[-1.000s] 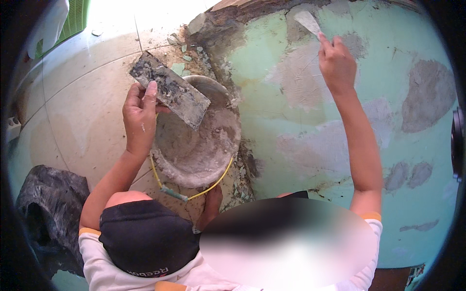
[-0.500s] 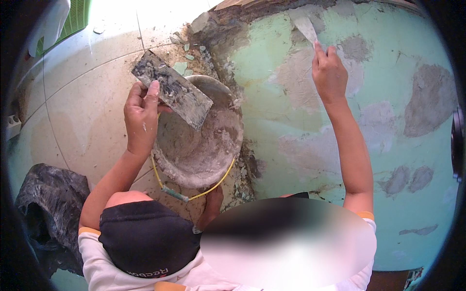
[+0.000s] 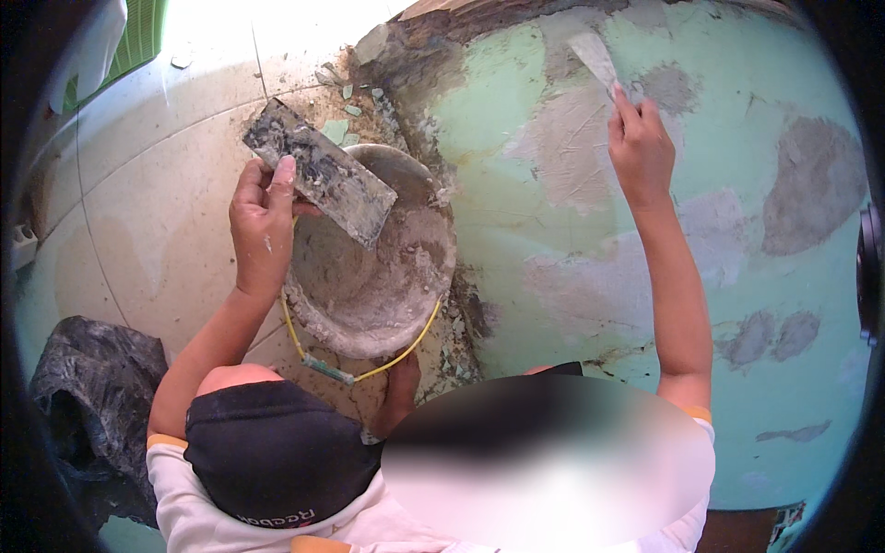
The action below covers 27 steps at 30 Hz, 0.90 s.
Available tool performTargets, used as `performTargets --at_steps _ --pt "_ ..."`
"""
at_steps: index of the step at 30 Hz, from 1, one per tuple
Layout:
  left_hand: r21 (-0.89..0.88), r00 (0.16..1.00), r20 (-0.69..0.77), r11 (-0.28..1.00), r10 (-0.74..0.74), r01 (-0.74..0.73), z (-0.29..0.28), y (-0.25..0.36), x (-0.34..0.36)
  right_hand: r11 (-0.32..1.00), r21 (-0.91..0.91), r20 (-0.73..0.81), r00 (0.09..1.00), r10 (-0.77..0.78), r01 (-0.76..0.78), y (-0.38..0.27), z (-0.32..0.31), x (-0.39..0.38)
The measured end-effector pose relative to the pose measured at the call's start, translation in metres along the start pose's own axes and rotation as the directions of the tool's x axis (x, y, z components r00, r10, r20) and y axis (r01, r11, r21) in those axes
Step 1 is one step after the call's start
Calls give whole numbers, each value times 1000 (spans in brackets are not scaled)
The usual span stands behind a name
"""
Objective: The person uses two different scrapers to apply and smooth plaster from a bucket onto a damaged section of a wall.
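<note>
Against the green wall (image 3: 516,138), right hand (image 3: 641,152) gripping putty knife (image 3: 595,57) blade-up; left hand (image 3: 263,221) holding slanted trowel (image 3: 318,170).

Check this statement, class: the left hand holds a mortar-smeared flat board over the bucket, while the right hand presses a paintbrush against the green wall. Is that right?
Not quite. The head view shows the right hand holding a putty knife, not a paintbrush, against the green wall. The rest stands: the left hand holds the mortar-smeared flat board over the bucket.
</note>
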<state>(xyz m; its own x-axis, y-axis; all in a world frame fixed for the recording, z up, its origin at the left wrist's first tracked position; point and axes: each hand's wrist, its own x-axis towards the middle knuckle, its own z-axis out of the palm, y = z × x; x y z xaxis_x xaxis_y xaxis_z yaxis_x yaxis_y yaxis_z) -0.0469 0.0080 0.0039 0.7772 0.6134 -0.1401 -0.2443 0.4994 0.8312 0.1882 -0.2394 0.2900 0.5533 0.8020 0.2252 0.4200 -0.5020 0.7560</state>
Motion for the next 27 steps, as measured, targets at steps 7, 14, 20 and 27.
performTargets --at_steps 7,14,20,27 --pt "-4 1000 -6 1000 -9 9 1 0 -1 999 -26 -41 998 -49 48 26 19 -16" --pt "-5 1000 -11 1000 -9 9 1 1 -1 993 98 -50 997 -59 63 4 13 -23" --pt "8 1000 -21 1000 -19 19 1 0 -1 1000 9 46 999 2 -2 21 28 -52" --pt "-3 1000 1 1000 -23 23 0 -2 -1 994 102 -5 999 -34 34 -1 15 -31"
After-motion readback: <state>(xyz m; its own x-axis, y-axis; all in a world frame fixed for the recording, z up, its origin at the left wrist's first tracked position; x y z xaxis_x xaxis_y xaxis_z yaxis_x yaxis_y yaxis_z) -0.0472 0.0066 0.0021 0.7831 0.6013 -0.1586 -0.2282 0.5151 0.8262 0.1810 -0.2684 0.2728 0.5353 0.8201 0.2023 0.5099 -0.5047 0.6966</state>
